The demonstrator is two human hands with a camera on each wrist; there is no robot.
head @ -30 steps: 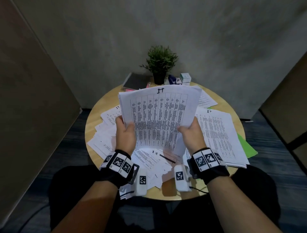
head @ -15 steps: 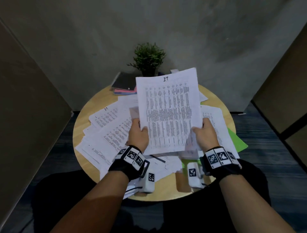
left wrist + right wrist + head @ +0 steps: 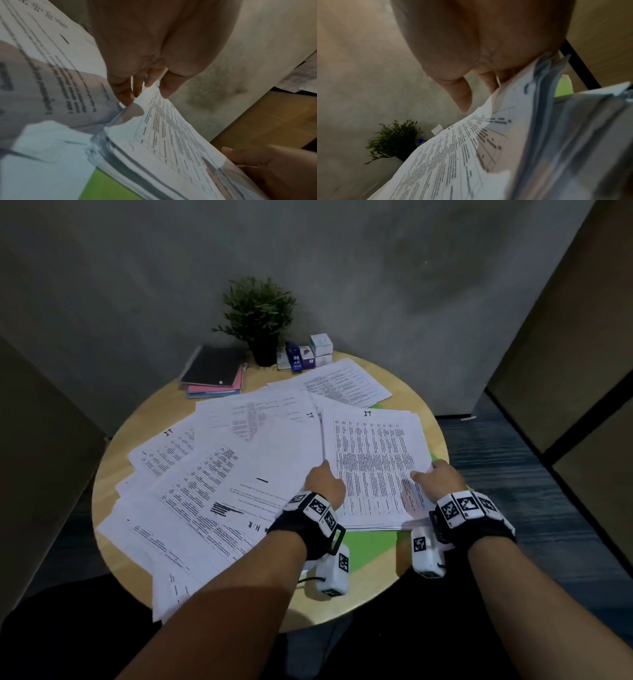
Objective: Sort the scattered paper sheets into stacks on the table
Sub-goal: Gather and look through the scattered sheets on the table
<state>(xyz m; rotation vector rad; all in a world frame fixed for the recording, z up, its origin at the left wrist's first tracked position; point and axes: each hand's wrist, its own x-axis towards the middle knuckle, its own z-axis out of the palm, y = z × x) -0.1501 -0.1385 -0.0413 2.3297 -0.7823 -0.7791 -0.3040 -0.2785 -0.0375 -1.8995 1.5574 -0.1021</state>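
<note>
A printed sheet with a table of text [image 3: 373, 460] lies almost flat on top of a paper stack [image 3: 376, 523] at the right of the round wooden table [image 3: 342, 607]. My left hand [image 3: 325, 484] pinches the sheet's left edge [image 3: 171, 128] between fingers and thumb. On the other side, my right hand [image 3: 435, 477] holds its right edge, thumb on top and fingers beneath [image 3: 476, 97]. The stack rests on a green folder [image 3: 370, 546]. Several loose printed sheets [image 3: 212, 484] overlap across the left and middle of the table.
At the back stand a potted plant [image 3: 260, 316], a pile of notebooks [image 3: 214, 371], a blue stapler [image 3: 294, 357] and small boxes [image 3: 320, 347]. More sheets [image 3: 342, 385] lie at the back right. Loose sheets overhang the table's near left edge. Grey walls enclose the table.
Both hands have brought the printed sheet down from upright in front of me onto the right-hand stack. The view has tilted down toward the table.
</note>
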